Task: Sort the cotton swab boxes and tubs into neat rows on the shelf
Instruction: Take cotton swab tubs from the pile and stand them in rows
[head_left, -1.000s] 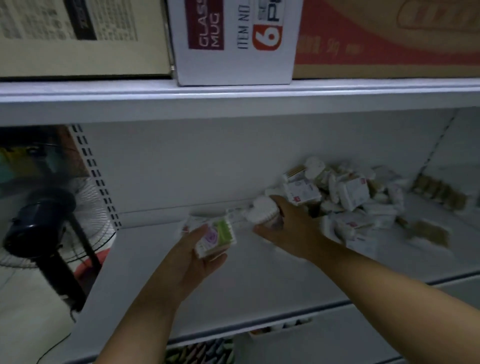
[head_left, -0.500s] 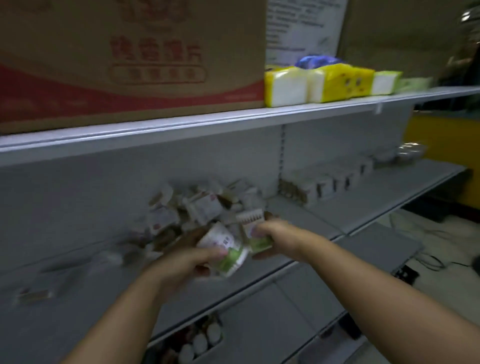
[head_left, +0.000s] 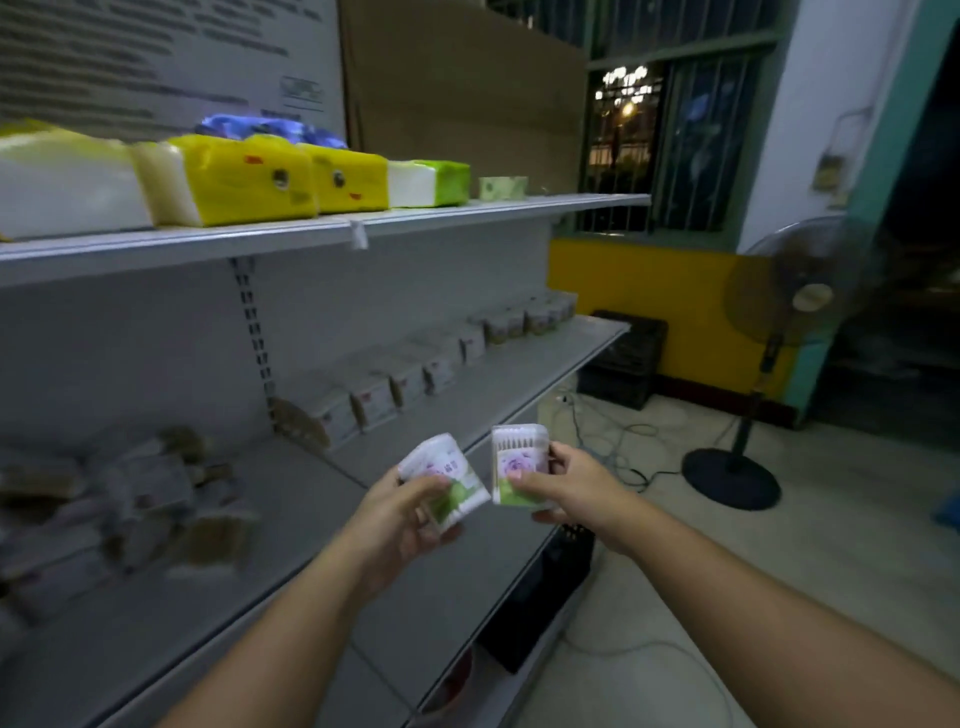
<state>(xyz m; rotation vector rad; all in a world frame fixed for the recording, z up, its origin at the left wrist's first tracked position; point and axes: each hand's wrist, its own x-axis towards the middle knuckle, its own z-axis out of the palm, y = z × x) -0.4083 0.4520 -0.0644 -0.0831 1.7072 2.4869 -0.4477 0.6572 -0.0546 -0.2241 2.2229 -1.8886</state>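
Left of frame: a loose pile of swab boxes (head_left: 130, 509) lies on the grey shelf (head_left: 291, 519), blurred, with individual boxes lying at mixed angles.

Upper left: tissue packs (head_left: 234, 179) in yellow, white and green wrap stand on the upper shelf (head_left: 467, 213).

Centre: a row of boxes (head_left: 410, 384) runs along the back wall of the shelf toward the right. The boxes are set side by side, white with a small red mark on the face.

Lower centre, in front of the shelf edge:
- The left hand (head_left: 395, 525) grips the left box (head_left: 441, 483), thumb on its face and fingers curled beneath. The box is white with a purple flower print and a green corner, and it is tilted.
- The right hand (head_left: 576, 486) grips the right box (head_left: 519, 465), just beside the first and upright. Its clear top shows swab sticks. Below that is the same purple flower and a green lower edge.

Right of frame: a standing fan (head_left: 800, 312) stands on the floor.
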